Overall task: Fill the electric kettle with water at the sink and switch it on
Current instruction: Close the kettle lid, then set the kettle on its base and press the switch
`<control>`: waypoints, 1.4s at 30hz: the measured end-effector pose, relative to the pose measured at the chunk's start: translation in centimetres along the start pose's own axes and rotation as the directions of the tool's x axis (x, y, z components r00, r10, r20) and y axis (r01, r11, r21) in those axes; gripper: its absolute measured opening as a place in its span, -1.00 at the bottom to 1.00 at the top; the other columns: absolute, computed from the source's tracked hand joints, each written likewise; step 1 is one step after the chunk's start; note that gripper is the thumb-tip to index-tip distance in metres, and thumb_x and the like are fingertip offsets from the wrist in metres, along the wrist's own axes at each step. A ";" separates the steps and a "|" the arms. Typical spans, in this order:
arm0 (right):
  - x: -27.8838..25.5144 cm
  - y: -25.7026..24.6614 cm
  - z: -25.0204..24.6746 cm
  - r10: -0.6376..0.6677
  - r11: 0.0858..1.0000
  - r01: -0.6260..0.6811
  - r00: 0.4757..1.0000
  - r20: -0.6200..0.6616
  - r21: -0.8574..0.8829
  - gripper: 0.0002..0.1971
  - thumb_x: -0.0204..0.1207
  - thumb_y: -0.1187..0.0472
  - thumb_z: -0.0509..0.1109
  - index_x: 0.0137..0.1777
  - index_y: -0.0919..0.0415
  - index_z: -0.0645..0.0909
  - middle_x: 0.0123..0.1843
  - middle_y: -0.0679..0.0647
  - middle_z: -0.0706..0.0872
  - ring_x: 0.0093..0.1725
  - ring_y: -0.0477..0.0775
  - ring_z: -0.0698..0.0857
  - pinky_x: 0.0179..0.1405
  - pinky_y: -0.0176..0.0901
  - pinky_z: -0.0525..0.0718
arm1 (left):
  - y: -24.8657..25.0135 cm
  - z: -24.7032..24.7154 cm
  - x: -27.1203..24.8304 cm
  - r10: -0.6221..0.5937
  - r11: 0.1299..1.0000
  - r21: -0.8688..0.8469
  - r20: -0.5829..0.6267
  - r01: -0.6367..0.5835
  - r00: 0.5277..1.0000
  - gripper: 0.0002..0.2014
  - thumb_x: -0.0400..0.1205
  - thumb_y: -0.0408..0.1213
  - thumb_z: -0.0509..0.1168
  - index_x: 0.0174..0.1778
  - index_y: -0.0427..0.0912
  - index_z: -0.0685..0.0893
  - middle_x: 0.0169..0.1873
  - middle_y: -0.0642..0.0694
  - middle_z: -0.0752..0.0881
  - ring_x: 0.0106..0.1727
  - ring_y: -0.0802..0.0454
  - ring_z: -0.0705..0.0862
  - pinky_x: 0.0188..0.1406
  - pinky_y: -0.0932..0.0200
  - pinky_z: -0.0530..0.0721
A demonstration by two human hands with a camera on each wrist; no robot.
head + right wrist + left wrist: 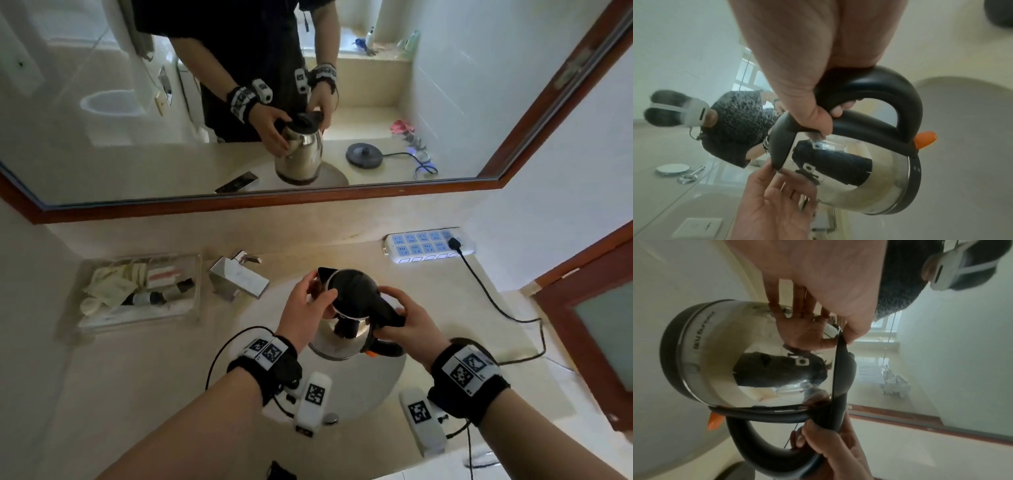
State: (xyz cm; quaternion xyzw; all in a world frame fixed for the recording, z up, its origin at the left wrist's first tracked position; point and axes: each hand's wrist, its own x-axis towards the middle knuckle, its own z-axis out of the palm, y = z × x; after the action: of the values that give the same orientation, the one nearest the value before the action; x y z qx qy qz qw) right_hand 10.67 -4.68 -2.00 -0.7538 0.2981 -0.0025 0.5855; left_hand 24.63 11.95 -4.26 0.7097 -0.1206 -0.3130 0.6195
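Kettle [346, 329] held over the sink basin [383, 387], at 12 o'clock from the wearer. Polished steel body, round, mirror-like; black plastic lid [352, 287], black loop handle [898, 100], black base ring, orange switch tab [926, 139] under the handle.

Right hand [409, 325] wrapped round the top of the handle, thumb at the lid's rear edge. Left hand [306, 301] fingers spread flat on the steel side, thumb on the lid rim near the spout [323, 274]. Lid looks seated; can't tell if it's latched.

Body lettering in the left wrist view too distorted to read. Inside of the kettle hidden.

Square chrome faucet [239, 277] at 10 o'clock of the kettle, close by. Clear tray [191, 308] of toiletry packets at 9 o'clock on the stone table. White power strip [428, 245] at 1 o'clock, black plug and cord [493, 301] running off toward 3. Kettle base [364, 155] only seen in the wood-framed mirror [102, 154]; in the right wrist view it's cut off at the corner.
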 end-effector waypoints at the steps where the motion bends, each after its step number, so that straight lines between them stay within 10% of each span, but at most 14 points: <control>1: -0.7 0.1 -0.9 -0.001 1.000 0.002 0.999 -0.036 0.010 -0.25 0.29 0.54 0.53 0.45 -0.03 0.54 0.00 0.57 0.78 -0.20 0.28 0.80 -0.13 0.04 0.86 | 0.5 1.0 0.1 0.010 1.000 0.010 0.030 -0.011 1.000 -0.44 0.70 -0.22 0.36 0.65 -0.10 0.42 0.44 -0.11 0.60 0.27 0.08 0.62 -0.26 0.63 0.64; 4: -3.0 0.5 -4.0 -0.002 0.999 0.007 0.992 -0.129 0.034 -0.24 0.22 0.50 0.52 0.44 -0.01 0.56 -0.05 0.56 0.77 -0.20 0.27 0.82 -0.16 0.02 0.87 | 2.1 4.4 0.0 0.039 0.998 0.035 0.121 -0.043 0.992 -0.44 0.69 -0.18 0.38 0.63 -0.05 0.45 0.42 -0.05 0.61 0.37 0.03 0.59 -0.05 0.60 0.60; 9: -6.7 1.8 -9.7 0.018 0.999 -0.010 0.962 -0.273 0.033 -0.27 0.35 0.66 0.44 0.45 0.04 0.57 -0.15 0.40 0.80 -0.32 0.02 0.79 -0.32 -0.22 0.80 | 4.0 10.8 0.0 0.080 0.993 0.061 0.238 -0.097 0.968 -0.49 0.58 -0.10 0.46 0.47 0.03 0.60 0.29 0.01 0.74 0.35 0.07 0.67 0.46 0.02 0.58; 15: -10.3 4.1 -16.1 0.031 0.998 -0.011 0.926 -0.377 0.055 -0.22 0.12 0.37 0.49 0.43 -0.03 0.56 -0.14 0.32 0.80 -0.22 0.15 0.81 -0.24 -0.09 0.82 | 5.3 18.8 -0.5 0.103 0.980 0.127 0.341 -0.154 0.934 -0.39 0.46 0.04 0.46 0.46 0.02 0.61 0.28 0.03 0.76 0.31 0.07 0.70 0.48 -0.05 0.58; 21: -12.2 7.3 -21.6 0.014 0.999 0.005 0.926 -0.377 0.049 -0.29 0.20 0.50 0.53 0.36 -0.03 0.57 -0.25 0.10 0.80 -0.37 -0.27 0.77 -0.30 -0.47 0.69 | 4.9 25.1 -1.7 0.081 0.983 0.129 0.350 -0.133 0.933 -0.46 0.43 0.03 0.48 0.34 -0.01 0.67 0.19 0.01 0.81 0.24 0.03 0.76 0.43 -0.09 0.64; 25: -12.1 9.7 -24.0 0.014 0.999 -0.002 0.942 -0.336 0.038 -0.28 0.15 0.36 0.50 0.36 -0.12 0.58 -0.20 0.18 0.81 -0.24 -0.01 0.81 -0.15 -0.23 0.69 | 3.2 27.6 -1.5 0.040 0.982 0.162 0.325 -0.097 0.945 -0.43 0.37 0.10 0.49 0.32 0.08 0.69 0.16 0.02 0.83 0.21 0.00 0.79 0.37 -0.14 0.69; 32: -10.2 12.6 -25.9 0.018 1.000 -0.024 0.969 -0.245 -0.020 -0.25 0.22 0.33 0.51 0.47 -0.10 0.53 -0.05 0.39 0.80 -0.03 0.36 0.81 0.12 0.25 0.80 | 2.0 29.4 -1.4 -0.022 0.998 0.066 0.278 0.004 0.960 -0.63 0.65 -0.46 0.42 0.37 -0.20 0.60 0.16 -0.16 0.79 -0.08 0.20 0.85 -0.08 0.29 0.79; 42: -10.3 15.4 -25.2 0.057 0.998 -0.062 0.979 -0.196 -0.023 -0.27 0.26 0.27 0.54 0.47 -0.13 0.52 -0.14 0.19 0.78 -0.13 0.19 0.81 -0.01 0.14 0.86 | -1.4 29.5 -2.1 -0.084 0.996 0.025 0.257 0.080 0.963 -0.55 0.58 -0.38 0.49 0.41 -0.17 0.62 0.23 -0.21 0.79 0.19 -0.07 0.82 0.27 -0.10 0.76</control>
State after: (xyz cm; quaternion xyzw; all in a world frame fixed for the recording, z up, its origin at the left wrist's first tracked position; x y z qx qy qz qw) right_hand -13.56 -24.30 -4.14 -0.7491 0.3764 -0.0546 0.5424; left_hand 5.20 -10.28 -6.05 0.6716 -0.1728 -0.4273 0.5800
